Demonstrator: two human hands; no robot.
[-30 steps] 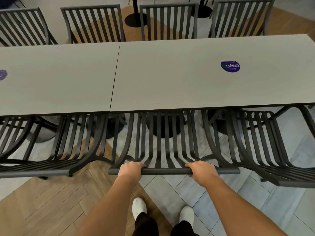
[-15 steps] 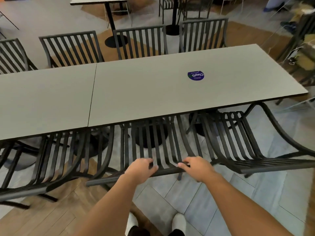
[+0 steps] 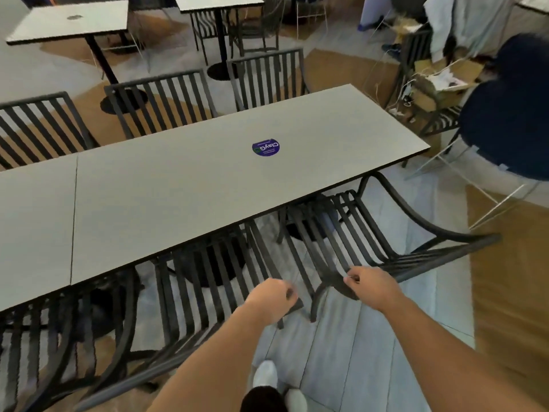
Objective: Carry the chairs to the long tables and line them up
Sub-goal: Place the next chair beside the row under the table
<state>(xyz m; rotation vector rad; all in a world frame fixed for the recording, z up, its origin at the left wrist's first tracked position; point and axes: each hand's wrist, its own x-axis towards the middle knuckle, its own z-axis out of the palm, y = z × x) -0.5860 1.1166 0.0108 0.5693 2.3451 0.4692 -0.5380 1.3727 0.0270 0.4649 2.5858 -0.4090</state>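
Observation:
The dark slatted chair point(image 3: 208, 281) I was handling stands tucked under the near edge of the long grey table point(image 3: 184, 185). Its top rail runs out to the lower left. My left hand point(image 3: 271, 295) hovers over the right end of that rail with loosely curled fingers and holds nothing. My right hand point(image 3: 371, 285) is also loosely curled and empty, above the back of the neighbouring chair point(image 3: 365, 233) on the right. Another chair point(image 3: 59, 337) stands under the table on the left. Three more chairs point(image 3: 166, 102) line the far side.
Small square tables point(image 3: 71, 23) stand at the back. A round dark blue stool point(image 3: 505, 126) and a chair piled with boxes and cables point(image 3: 439, 81) crowd the right. Grey tile floor point(image 3: 356, 352) lies under my feet.
Both hands have let go of the chair's top rail and drifted right, fingers now curled loosely. The view has swung right and up, showing the table's right end.

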